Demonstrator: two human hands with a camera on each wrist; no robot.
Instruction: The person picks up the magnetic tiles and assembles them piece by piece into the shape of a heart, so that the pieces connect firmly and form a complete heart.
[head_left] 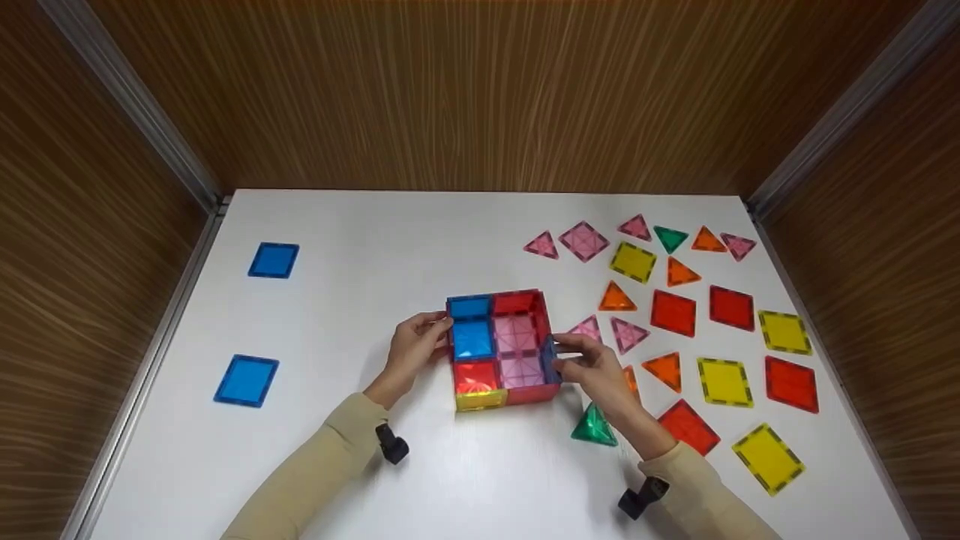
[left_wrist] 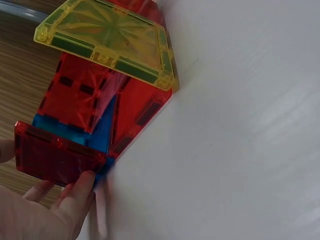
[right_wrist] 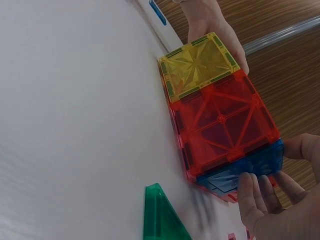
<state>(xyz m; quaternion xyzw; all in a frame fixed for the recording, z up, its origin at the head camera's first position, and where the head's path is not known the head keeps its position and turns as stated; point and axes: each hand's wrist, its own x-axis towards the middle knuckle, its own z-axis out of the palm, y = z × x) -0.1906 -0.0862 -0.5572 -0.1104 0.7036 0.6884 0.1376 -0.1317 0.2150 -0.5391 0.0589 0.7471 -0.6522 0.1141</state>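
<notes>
An open-topped box of magnetic tiles stands on the table, with a pink tile (head_left: 515, 333) and a blue tile (head_left: 472, 340) among those inside its walls. At the box's left side, my left hand (head_left: 414, 345) holds a red magnetic tile (left_wrist: 57, 156) of the wall, thumb and fingers at its edges. On the right side, my right hand (head_left: 600, 373) pinches a blue magnetic tile (right_wrist: 245, 170) against the wall. The near side shows a yellow tile (right_wrist: 200, 65) beside a red tile (right_wrist: 222, 120).
Two blue tiles (head_left: 274, 260) lie at the left. Across the right lie several loose squares and triangles, including a yellow square (head_left: 724, 382), a red square (head_left: 791, 383) and an orange triangle (head_left: 664, 371). A green piece (head_left: 595, 426) sits near my right forearm. Wood-grain panels (head_left: 480, 97) enclose the table.
</notes>
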